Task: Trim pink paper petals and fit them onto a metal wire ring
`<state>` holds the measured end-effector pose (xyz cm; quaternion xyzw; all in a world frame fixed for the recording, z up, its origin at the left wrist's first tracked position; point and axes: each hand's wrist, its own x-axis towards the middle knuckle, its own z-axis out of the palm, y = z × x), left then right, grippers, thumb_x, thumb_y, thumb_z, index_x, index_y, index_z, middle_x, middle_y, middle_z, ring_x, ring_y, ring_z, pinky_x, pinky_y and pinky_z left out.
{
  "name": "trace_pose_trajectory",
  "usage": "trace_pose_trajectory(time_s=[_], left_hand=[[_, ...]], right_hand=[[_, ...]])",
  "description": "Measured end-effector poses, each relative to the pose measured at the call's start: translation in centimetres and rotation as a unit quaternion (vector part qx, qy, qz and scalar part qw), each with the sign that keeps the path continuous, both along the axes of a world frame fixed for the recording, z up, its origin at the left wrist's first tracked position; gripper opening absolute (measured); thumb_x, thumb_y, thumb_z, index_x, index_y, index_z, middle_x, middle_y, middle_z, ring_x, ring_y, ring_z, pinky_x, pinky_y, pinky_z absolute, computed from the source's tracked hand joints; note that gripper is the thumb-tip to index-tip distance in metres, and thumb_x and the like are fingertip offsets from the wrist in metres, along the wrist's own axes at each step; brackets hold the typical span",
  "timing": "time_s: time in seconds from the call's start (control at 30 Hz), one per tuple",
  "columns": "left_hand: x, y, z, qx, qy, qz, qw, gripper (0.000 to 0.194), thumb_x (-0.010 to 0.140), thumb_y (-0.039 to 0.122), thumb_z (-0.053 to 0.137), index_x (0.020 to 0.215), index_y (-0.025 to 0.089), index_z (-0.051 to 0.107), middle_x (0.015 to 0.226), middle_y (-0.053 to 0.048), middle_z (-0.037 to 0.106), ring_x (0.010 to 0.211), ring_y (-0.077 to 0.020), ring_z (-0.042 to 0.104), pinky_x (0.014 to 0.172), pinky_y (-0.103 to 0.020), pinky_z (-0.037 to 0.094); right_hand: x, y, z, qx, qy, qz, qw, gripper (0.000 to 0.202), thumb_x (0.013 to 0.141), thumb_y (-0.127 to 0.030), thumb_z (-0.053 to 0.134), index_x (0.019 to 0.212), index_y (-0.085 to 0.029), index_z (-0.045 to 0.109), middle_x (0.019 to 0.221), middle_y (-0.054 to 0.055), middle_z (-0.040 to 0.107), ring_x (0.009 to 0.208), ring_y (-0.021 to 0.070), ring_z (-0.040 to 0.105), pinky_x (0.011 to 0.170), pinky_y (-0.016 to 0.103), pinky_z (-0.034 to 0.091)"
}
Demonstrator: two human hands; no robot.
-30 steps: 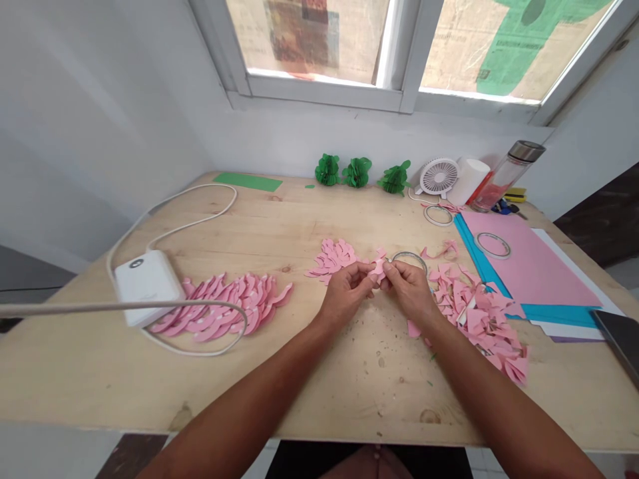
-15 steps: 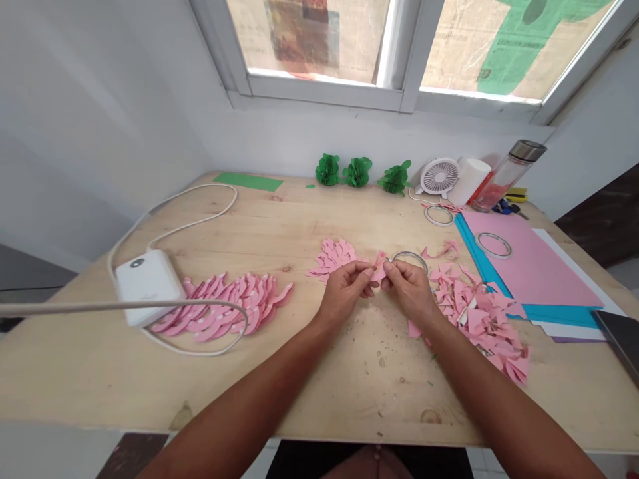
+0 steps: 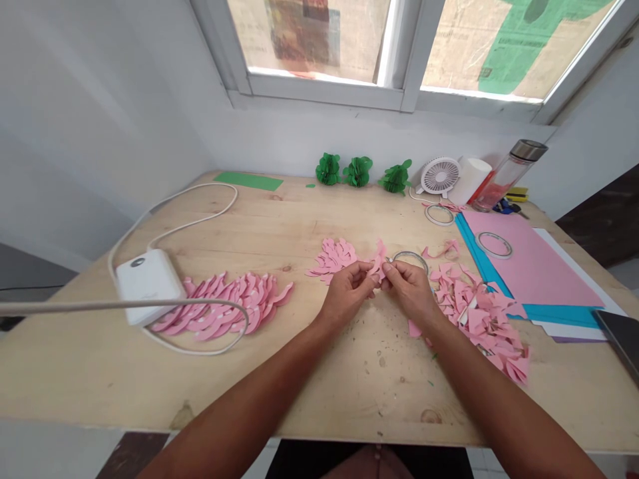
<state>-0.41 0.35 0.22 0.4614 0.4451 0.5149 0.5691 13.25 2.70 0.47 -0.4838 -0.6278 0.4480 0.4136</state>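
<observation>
Between both hands is a curved pink paper cutout (image 3: 378, 257), held just above the table. My left hand (image 3: 348, 291) pinches its left side between thumb and fingers. At its right edge, my right hand (image 3: 410, 290) has thumb and finger closed on it. A tiny pale bit shows at the right fingertips, too small to name. Right behind that hand lies a roll of tape (image 3: 410, 253), partly hidden. A small pile of pink paper cutouts (image 3: 333, 256) rests just beyond my left hand.
Pink paper scraps (image 3: 492, 326) heap up at right, beside coloured sheets (image 3: 544, 269) topped by a tape roll (image 3: 494, 245). Larger pink strips (image 3: 229, 309) lie left, by a white power bank (image 3: 150, 283) and its cable. Green paper flowers (image 3: 357, 171), a fan (image 3: 440, 177) and a bottle (image 3: 509, 174) stand behind.
The pink cutout has turned in my fingers and more of it now sticks up above them. Both hands stay in nearly the same place.
</observation>
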Motion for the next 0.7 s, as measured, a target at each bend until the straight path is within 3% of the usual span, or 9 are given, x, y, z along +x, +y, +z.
trace_pose_trajectory(time_s=[0.43,0.7], left_hand=[[-0.3,0.5,-0.4,-0.012,-0.002,0.013,1.000,0.022,0.071,0.034,0.062,0.082,0.015,0.062,0.060,0.001,0.060,0.051,-0.0098,0.055,0.053,-0.023,0.044],[-0.3,0.5,-0.6,-0.017,-0.012,0.019,1.000,0.024,0.070,0.034,0.064,0.084,0.015,0.060,0.062,0.001,0.060,0.051,-0.0092,0.054,0.053,-0.023,0.044]], right_hand=[[0.3,0.2,-1.1,0.033,-0.031,0.031,0.998,0.042,0.080,-0.051,0.050,0.058,-0.017,0.054,0.053,-0.001,0.052,0.050,0.0100,0.044,0.049,0.022,0.032],[0.3,0.0,-0.6,0.031,-0.040,0.049,0.998,0.039,0.082,-0.048,0.049,0.059,-0.016,0.055,0.053,-0.002,0.051,0.049,0.0090,0.040,0.048,0.022,0.030]])
